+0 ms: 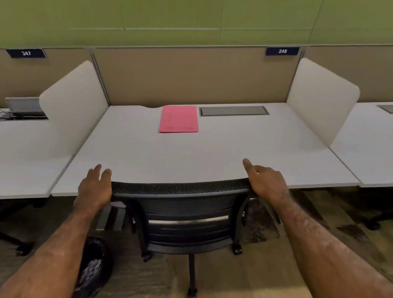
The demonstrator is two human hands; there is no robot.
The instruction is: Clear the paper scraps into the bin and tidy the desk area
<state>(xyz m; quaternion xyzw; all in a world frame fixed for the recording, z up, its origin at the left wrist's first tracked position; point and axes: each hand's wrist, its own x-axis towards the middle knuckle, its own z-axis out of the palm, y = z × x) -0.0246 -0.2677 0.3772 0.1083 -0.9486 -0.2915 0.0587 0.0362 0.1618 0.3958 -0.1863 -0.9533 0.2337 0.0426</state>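
A black mesh office chair [185,209] stands pushed in against the white desk [190,153]. My left hand [96,187] lies against the left end of the chair's top rail with its fingers straight. My right hand [267,181] is on the right end of the rail, thumb stretched out over the desk and fingers curled round the edge. A pink folder [179,118] lies flat at the back of the desk. On the floor at lower left, partly behind my left forearm, a black bin [94,270] holds paper scraps.
White side dividers [76,100] [323,100] fence the desk on both sides. A grey cable hatch [234,110] sits beside the folder. Neighbouring desks stretch left and right; the left one [12,156] carries cables and an open hatch. A chair castor [192,293] stands on the carpet.
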